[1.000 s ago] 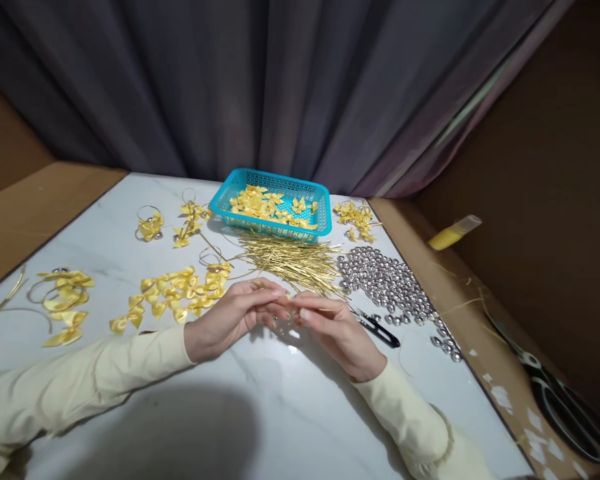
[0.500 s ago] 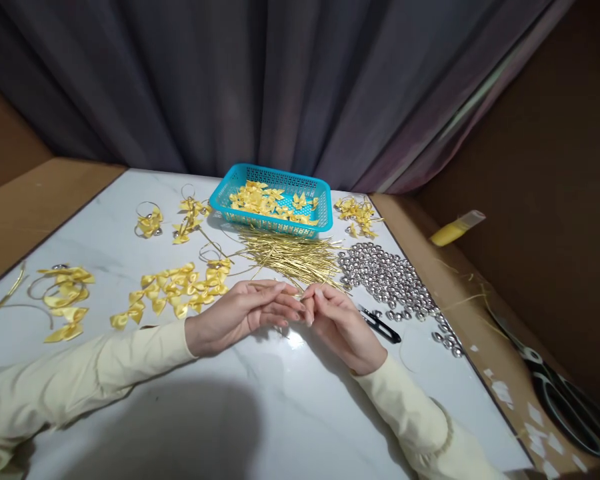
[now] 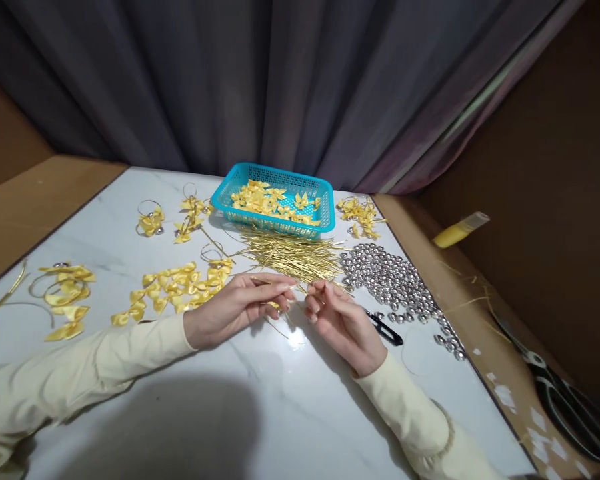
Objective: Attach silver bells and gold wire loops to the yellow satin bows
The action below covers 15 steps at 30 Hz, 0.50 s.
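Note:
My left hand (image 3: 245, 301) is closed in a pinch on a thin gold cord (image 3: 260, 281), its thumb laid along the forefinger. Facing it, my right hand (image 3: 343, 320) is also pinched, its fingertips at the cord's end just across a small gap. Beneath my left fingers a bit of yellow bow (image 3: 279, 308) shows, mostly hidden, and a thin strand trails below it. Just beyond both hands lies a pile of gold cords (image 3: 295, 257). Left of my left hand, several yellow satin bows (image 3: 173, 287) are spread on the white marbled tabletop (image 3: 300, 413).
A turquoise basket (image 3: 325, 223) with yellow bows stands at the back. Silver bells or beads (image 3: 387, 277) are heaped at right, near a black-handled cutter (image 3: 387, 332). Scissors (image 3: 555, 393) lie beyond the right edge. Bows on gold loops (image 3: 69, 290) lie at left.
My hands have drawn slightly apart at the fingertips. More of the yellow bow and a trailing strand now show under my left hand. The view has shifted slightly.

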Each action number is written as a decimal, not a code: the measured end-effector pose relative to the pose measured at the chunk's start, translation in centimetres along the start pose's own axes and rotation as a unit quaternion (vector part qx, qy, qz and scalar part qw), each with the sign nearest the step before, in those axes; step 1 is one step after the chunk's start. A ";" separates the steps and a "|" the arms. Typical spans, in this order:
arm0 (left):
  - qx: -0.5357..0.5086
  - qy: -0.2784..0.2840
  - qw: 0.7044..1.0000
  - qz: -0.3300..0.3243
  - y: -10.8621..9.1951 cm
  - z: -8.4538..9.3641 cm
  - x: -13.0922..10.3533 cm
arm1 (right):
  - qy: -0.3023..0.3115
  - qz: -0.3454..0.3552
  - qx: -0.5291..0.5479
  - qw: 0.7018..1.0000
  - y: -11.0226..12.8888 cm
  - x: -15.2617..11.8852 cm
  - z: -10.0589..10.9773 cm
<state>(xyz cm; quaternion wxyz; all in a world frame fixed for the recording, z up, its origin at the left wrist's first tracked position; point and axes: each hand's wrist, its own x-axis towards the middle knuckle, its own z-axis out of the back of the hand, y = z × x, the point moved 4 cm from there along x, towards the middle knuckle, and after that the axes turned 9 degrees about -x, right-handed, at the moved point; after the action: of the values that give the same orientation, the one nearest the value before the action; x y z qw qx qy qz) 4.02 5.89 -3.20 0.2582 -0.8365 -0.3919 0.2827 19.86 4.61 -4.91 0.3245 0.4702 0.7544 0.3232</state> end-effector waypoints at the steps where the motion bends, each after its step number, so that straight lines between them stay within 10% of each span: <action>1: 0.009 0.008 1.000 0.000 -0.1 -0.1 -0.1 | -0.001 -0.004 0.001 1.000 -0.1 0.0 0.0; 9: 0.031 0.054 0.996 0.057 0.0 -0.9 -0.7 | 0.013 -0.025 0.001 1.000 -0.2 -0.4 -0.7; 15: 0.097 0.187 0.973 0.091 0.8 -2.1 -1.6 | 0.023 -0.022 -0.003 0.999 -0.3 -0.3 -0.7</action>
<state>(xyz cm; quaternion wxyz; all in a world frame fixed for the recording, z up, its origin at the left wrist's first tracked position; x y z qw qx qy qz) 5.02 3.74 -1.78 0.3801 -0.8776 -0.2301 0.1802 19.28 4.10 -4.64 0.3150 0.4452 0.7710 0.3288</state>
